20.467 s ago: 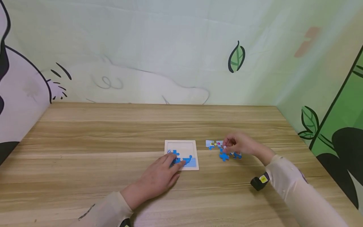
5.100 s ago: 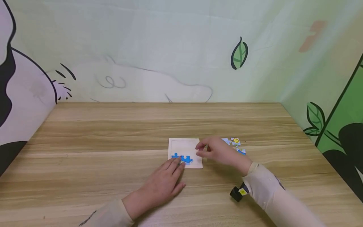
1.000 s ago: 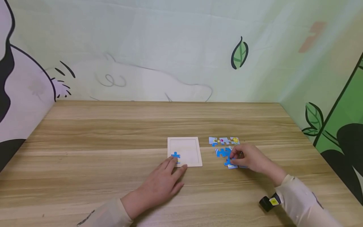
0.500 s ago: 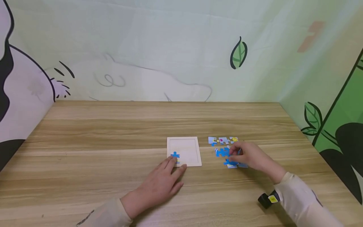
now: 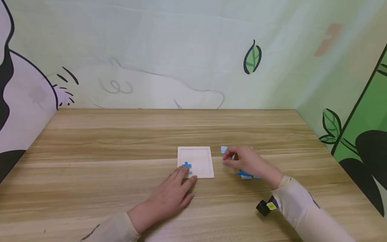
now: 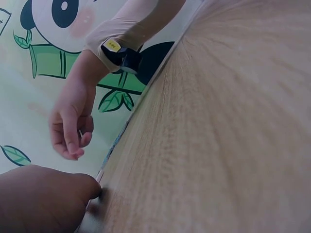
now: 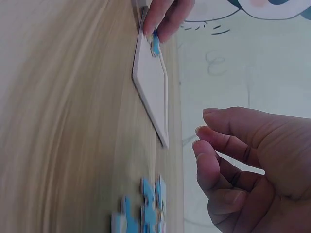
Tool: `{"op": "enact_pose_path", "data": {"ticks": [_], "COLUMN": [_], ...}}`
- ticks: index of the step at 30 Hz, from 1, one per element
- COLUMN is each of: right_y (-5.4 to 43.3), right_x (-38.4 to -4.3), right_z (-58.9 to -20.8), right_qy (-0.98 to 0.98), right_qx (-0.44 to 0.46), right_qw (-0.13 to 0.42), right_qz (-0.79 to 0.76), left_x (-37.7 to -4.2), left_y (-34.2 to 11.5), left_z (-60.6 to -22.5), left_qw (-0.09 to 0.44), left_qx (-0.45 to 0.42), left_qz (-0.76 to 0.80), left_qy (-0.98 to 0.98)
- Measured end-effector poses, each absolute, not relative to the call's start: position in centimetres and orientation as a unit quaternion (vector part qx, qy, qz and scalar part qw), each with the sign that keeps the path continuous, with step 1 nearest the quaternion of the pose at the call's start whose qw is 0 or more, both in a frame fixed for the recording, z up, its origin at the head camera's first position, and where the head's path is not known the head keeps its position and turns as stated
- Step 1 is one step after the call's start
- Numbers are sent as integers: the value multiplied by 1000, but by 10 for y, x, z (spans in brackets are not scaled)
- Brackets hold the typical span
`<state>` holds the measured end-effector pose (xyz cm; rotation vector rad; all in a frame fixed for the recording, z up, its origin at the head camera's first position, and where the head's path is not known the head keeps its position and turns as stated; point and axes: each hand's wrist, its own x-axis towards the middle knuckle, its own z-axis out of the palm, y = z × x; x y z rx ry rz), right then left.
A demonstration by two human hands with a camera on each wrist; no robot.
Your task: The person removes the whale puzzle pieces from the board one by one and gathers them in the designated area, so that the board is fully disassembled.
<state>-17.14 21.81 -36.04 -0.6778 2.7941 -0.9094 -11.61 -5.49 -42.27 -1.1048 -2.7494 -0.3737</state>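
Observation:
The left hand (image 5: pixel 164 196) rests on the near-left edge of a square, pale puzzle tray (image 5: pixel 198 158), fingers extended. Its fingertips touch the blue puzzle pieces (image 5: pixel 186 164) in the tray's near-left corner and partly cover them. To the right of the tray, the right hand (image 5: pixel 251 163) is raised over the table, fingers loosely bent. In the right wrist view, nothing shows between its thumb and fingers (image 7: pixel 209 167). Below and behind it lie loose puzzle pieces (image 5: pixel 245 174), mostly blue, several of them hidden by the hand. One light-blue piece (image 5: pixel 223 149) shows beyond its fingertips.
The wood-grain table (image 5: pixel 121 137) reaches back to a wall hanging (image 5: pixel 151 60) with cartoon drawings. A black wrist camera (image 5: pixel 264 207) sticks out from the right sleeve, close above the table.
The right hand has left the blue pieces at the right and moved left toward the tray, its fingers now without a piece. The left hand has stayed in place on the tray.

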Motion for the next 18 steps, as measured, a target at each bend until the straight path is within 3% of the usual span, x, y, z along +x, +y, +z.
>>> {"op": "enact_pose_path", "data": {"ticks": [14, 18], "right_y": [159, 147], "right_x": [-187, -188], "right_z": [-374, -376], "right_qy": [908, 909], "right_qx": [-271, -270], "right_qw": [90, 98], "right_qz": [-307, -302], "left_x": [-116, -114], "left_y": [-56, -56], "left_z": [-420, -416], "left_qw": [101, 130], "left_qx": [-371, -373], "left_qz": [-101, -44], "left_qy": [-918, -918]}}
